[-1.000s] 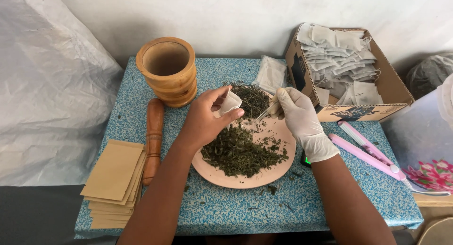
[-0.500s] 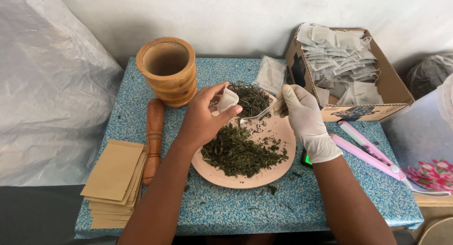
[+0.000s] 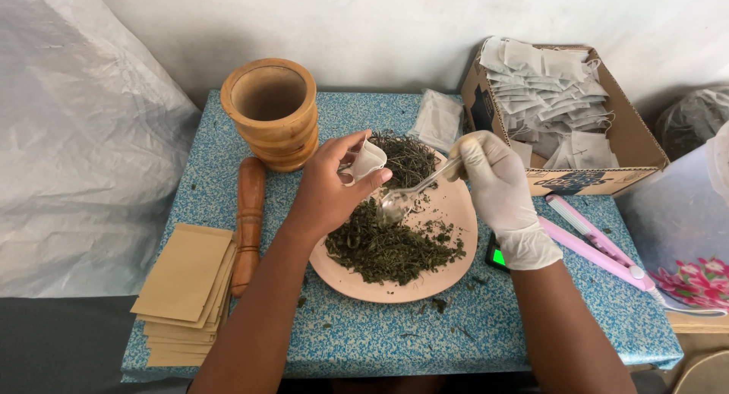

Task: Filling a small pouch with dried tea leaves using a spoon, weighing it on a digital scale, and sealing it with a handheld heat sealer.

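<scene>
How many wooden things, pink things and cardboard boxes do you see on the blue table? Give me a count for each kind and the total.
Wooden things: 2, the mortar and the pestle.
Pink things: 2, the plate holding dried herbs and the flat sealing tool.
Cardboard boxes: 1, the box holding white sachets.
Total: 5

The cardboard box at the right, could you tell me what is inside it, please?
The cardboard box holds a loose heap of small white paper sachets with strings. Whatever lies beneath the heap is covered.
</scene>
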